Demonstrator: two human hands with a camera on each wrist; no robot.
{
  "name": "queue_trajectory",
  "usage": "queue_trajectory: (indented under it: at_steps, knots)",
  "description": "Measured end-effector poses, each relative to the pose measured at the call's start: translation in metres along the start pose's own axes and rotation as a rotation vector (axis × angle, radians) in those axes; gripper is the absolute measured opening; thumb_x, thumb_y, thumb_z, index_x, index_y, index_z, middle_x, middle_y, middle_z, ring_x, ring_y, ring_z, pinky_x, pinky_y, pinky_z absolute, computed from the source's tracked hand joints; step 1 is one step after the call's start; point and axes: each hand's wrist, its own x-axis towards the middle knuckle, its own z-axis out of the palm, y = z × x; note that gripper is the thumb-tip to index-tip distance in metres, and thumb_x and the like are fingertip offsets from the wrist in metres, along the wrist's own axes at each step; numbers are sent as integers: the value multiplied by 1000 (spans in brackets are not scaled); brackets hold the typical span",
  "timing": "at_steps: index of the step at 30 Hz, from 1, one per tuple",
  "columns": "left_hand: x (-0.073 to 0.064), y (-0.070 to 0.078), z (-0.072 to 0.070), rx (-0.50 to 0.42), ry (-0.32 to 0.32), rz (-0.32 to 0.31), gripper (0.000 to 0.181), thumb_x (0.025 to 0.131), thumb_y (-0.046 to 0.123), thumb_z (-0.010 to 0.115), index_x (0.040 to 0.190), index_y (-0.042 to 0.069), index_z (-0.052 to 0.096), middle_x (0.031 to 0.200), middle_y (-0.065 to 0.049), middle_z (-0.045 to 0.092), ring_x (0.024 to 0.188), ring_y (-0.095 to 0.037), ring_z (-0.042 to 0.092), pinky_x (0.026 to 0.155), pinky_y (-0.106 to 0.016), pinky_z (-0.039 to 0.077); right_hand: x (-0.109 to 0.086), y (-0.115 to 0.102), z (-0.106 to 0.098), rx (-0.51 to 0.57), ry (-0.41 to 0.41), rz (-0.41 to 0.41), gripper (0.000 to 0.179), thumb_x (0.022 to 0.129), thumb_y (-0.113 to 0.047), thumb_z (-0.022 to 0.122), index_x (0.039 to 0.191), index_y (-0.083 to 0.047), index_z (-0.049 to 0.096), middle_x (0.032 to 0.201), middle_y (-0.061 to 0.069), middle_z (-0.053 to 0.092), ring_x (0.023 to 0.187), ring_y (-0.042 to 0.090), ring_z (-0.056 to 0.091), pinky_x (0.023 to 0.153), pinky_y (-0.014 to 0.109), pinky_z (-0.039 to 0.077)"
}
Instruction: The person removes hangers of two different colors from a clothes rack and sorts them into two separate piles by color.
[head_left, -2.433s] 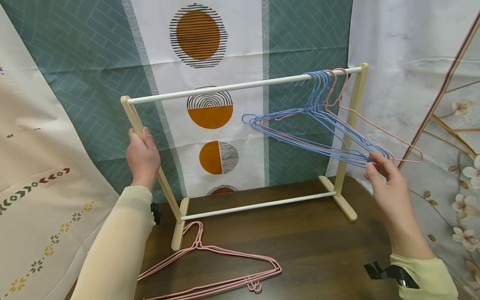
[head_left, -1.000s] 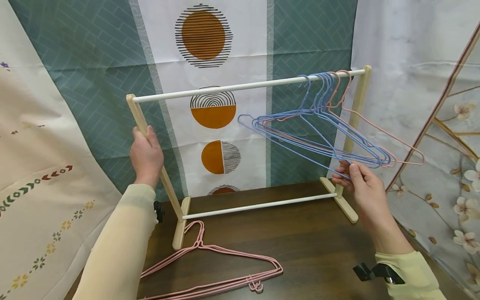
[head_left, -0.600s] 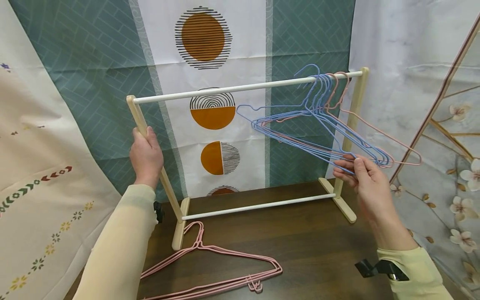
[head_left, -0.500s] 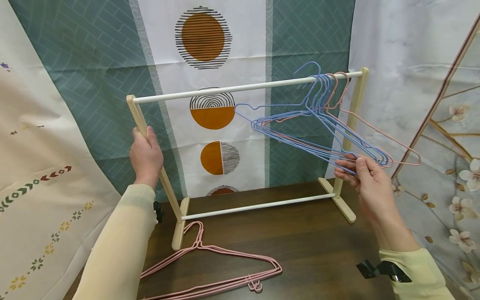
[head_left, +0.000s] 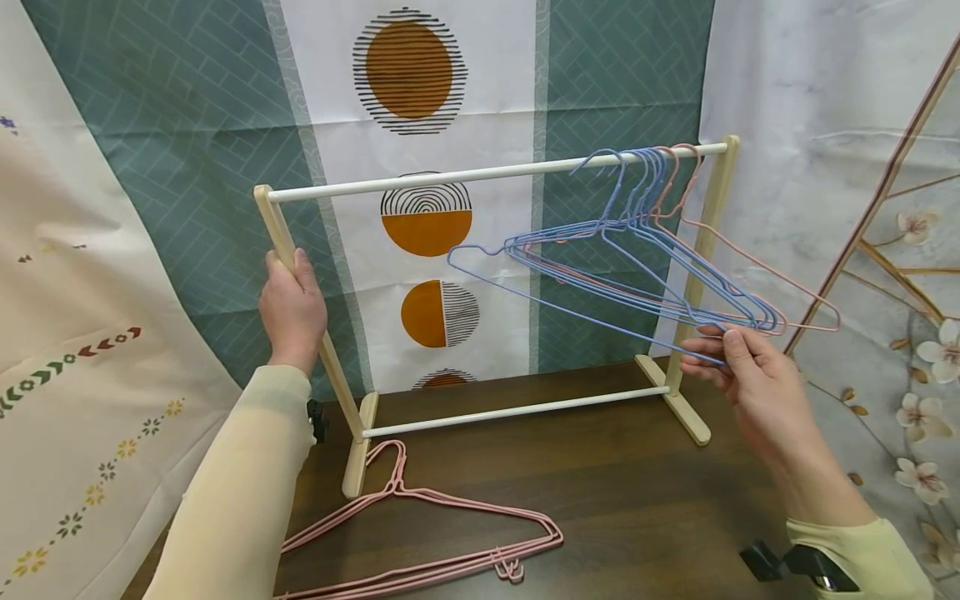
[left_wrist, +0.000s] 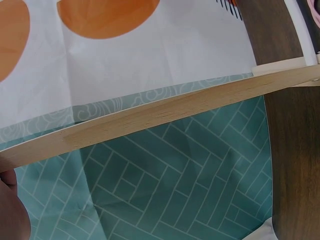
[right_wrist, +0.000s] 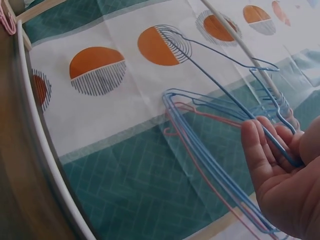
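My left hand (head_left: pixel 292 312) grips the left upright of a wooden clothes rack (head_left: pixel 450 177) with white rods. The right hand (head_left: pixel 765 383) pinches the lower right corner of a blue clothes hanger (head_left: pixel 630 332), thumb on top and fingers beneath. That hanger sits tilted, nearest me, its left end further left than the others. Its hook overlaps the top rod in the head view. Behind it, several blue hangers (head_left: pixel 645 187) and two pink hangers (head_left: pixel 776 267) hang bunched at the rod's right end. In the left wrist view the wooden upright (left_wrist: pixel 165 110) crosses the picture.
A small stack of pink hangers (head_left: pixel 480 504) lies on the dark wooden table (head_left: pixel 637 517) in front of the rack's left foot. A lower white rod (head_left: pixel 517 412) joins the two feet. Patterned cloths (head_left: pixel 630 75) surround the table at the back and sides.
The right hand gripped the front blue hanger, slid it left and lifted its hook above the rod. Now the hook is lower, against the rod. The left hand keeps its grip.
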Motion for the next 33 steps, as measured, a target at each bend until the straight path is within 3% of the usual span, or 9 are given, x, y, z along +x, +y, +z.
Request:
queue_trajectory:
  at_steps: [10, 21, 27, 33]
  knots:
    - [-1, 2, 1, -11, -10, -10, 65, 119, 55, 26, 144, -3, 45, 91, -16, 51, 77, -33, 53, 67, -44, 44, -16, 1, -26, 56, -145, 144, 32, 121, -11, 40, 132, 2, 66, 115, 17, 78, 101, 25, 80, 92, 34, 61]
    - [-2, 2, 1, -9, -14, -19, 64, 120, 54, 28, 146, -1, 43, 93, -17, 52, 78, -33, 54, 68, -43, 46, -33, 5, -60, 21, -266, 263, 43, 122, -8, 30, 134, -4, 71, 118, 12, 79, 105, 23, 80, 93, 33, 61]
    - [-2, 1, 1, -2, -9, -19, 65, 119, 56, 26, 146, -2, 44, 94, -17, 53, 79, -33, 55, 68, -43, 46, -40, 10, -79, 29, -287, 320, 47, 122, -7, 27, 137, -5, 71, 120, 13, 78, 106, 24, 79, 94, 35, 61]
    - [0, 0, 1, 5, 0, -16, 65, 119, 55, 26, 145, -2, 44, 93, -16, 53, 78, -34, 55, 68, -43, 46, -45, 13, -99, 73, -259, 410, 52, 123, -11, 24, 133, -8, 75, 116, 11, 79, 102, 23, 80, 92, 34, 62]
